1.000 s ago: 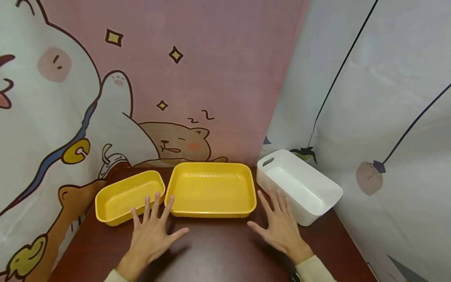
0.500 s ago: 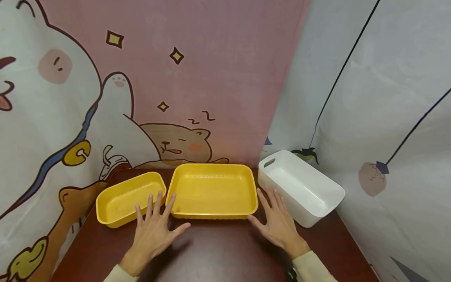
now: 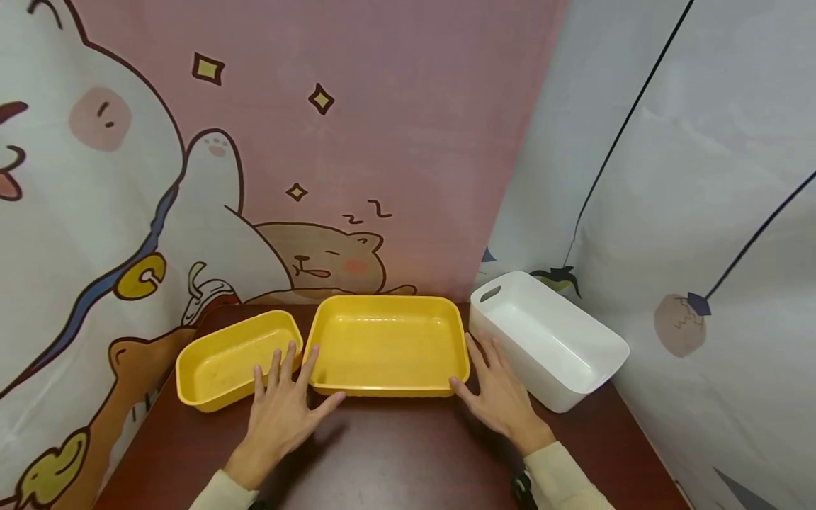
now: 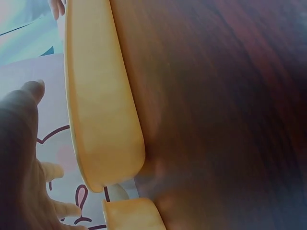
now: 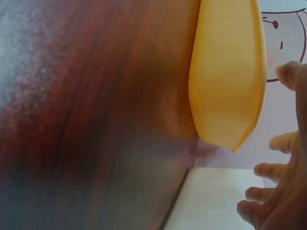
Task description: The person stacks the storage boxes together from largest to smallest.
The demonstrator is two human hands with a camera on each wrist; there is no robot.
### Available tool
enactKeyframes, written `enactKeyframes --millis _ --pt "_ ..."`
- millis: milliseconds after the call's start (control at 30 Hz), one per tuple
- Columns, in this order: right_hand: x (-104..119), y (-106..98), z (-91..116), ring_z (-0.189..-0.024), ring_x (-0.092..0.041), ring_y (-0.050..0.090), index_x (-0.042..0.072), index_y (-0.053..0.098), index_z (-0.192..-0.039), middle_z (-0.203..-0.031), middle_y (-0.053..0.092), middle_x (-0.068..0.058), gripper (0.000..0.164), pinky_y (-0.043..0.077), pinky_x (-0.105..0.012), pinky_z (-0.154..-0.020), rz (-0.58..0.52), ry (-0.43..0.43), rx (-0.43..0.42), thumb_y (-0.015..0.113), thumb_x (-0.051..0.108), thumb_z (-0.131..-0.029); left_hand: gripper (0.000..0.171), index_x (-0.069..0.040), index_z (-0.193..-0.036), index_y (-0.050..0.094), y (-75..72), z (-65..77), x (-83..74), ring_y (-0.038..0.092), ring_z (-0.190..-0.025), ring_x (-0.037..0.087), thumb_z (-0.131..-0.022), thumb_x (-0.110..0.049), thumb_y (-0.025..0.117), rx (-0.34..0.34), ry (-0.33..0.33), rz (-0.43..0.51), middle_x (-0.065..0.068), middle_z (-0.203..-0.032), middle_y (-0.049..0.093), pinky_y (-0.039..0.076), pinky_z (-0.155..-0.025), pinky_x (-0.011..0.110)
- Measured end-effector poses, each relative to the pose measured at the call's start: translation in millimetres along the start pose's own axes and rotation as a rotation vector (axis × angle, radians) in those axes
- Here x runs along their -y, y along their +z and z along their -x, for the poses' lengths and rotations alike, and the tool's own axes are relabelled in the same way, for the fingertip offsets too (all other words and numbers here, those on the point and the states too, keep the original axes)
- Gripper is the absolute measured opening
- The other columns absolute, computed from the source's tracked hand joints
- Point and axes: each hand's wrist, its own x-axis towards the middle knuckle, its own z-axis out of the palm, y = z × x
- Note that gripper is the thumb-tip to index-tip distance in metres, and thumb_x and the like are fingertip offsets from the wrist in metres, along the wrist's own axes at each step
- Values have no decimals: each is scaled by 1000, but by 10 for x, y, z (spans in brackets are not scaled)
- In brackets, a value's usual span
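A large yellow rectangular tray [image 3: 389,343] stands in the middle of the table, with nothing in it. My left hand [image 3: 279,418], fingers spread, hovers by its near left corner, the fingertips overlapping the narrower yellow tray [image 3: 219,365] in the head view. Over at the near right corner, my right hand [image 3: 503,404] is spread too, between the large tray and a white bin [image 3: 542,333]. In the left wrist view the thumb and fingers stand apart above the tray's side wall [image 4: 100,105]. The right wrist view shows the other fingers [image 5: 278,170] likewise apart, holding nothing.
The dark reddish-brown table [image 3: 395,453] extends in front of the trays. Behind it hangs a pink and white cartoon cloth [image 3: 414,142]; a pale cloth [image 3: 720,227] borders the right side. The white bin has a handle slot near its back left end.
Both hands have edged forward and inward, closer to the large yellow tray's near corners. The containers keep their places on the table; the head view has shifted slightly.
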Motion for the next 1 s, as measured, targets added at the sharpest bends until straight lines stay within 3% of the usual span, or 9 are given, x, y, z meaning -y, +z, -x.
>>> enactKeyframes --millis 467,733,1000 --pt "11 36 -124 -159 -39 34 19 22 -172 -176 27 -12 95 41 -64 -121 -49 -29 -27 66 59 -99 104 -25 -172 23 74 -127 -53 25 -161 50 -93 -87 48 7 0 22 18 -176 27 13 -126 77" --pt "42 37 -229 -158 -39 38 17 24 -172 -177 26 -12 93 40 -63 -122 -84 12 1 68 55 -99 95 -16 -167 39 115 -233 -96 34 -156 51 -96 -75 59 -61 25 31 21 -170 37 20 -126 76" --pt "39 26 -342 -155 -39 42 13 27 -171 -174 32 -16 90 40 -60 -123 -101 -15 -4 67 53 -101 87 -12 -163 45 154 -328 -95 40 -152 52 -97 -65 64 -91 38 49 24 -166 43 26 -123 76"
